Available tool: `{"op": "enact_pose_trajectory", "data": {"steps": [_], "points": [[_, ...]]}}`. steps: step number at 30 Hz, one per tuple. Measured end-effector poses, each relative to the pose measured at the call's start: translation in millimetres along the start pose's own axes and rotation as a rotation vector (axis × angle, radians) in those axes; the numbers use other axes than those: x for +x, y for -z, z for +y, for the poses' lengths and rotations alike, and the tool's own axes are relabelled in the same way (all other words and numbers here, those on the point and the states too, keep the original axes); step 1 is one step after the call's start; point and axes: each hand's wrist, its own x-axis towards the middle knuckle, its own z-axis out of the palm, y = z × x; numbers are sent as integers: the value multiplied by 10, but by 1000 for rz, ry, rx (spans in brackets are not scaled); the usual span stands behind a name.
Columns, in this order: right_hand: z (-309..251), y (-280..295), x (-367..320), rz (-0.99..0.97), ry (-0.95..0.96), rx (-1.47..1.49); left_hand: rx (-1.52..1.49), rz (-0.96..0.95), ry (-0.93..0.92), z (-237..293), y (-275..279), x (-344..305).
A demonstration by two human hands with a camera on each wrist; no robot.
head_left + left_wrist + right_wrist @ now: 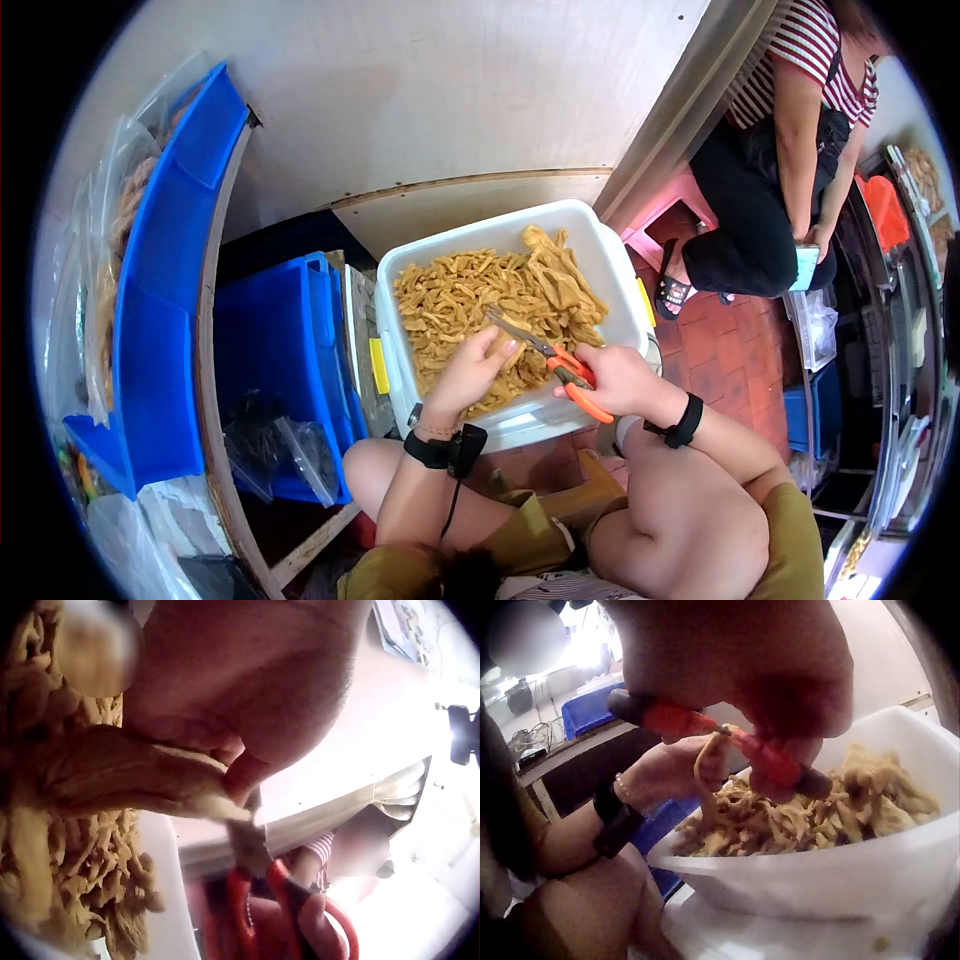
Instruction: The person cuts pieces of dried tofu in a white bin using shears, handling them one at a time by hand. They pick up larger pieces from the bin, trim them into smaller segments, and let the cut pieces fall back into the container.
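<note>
My left hand (468, 372) pinches a tan, wrinkled strip (112, 772) of food, like tofu skin, over a white tub (622, 310). In my right hand (625, 382) are scissors (590, 402) with orange-and-black handles. Their blades point left toward the left fingertips and meet the strip's end in the left wrist view. Short cut strips (450, 290) fill much of the tub below. Larger uncut pieces (562, 275) are heaped at its far right. In the right wrist view the strip hangs from beside the blades, with the right hand covering part of the scissors.
A deep blue bin (265, 340) stands left of the tub, with plastic bags (300, 450) at its front. Blue trays (155, 300) line a shelf farther left. A pale wall (450, 90) rises behind. At right, a person (760, 200) sits on a pink stool (685, 190) holding a phone.
</note>
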Motion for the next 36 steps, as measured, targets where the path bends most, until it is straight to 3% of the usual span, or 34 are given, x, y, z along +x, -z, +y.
{"op": "enact_pose_trajectory", "data": {"steps": [2,5,12,18,21,36], "points": [[3,8,-7,-20,-25,10,31,99,-152,-197,-9,77],[43,4,-1,44,34,-28,-238,139,-86,-153,24,97],[21,49,-33,93,-33,-8,-477,298,-54,-69,46,80],[39,57,-16,-66,-62,-93,-380,334,-74,-209,69,143],[32,31,-6,-119,-60,-109,-336,198,-109,-152,31,118],[62,-149,86,-57,-40,10,-326,143,-74,-195,5,110]]}}
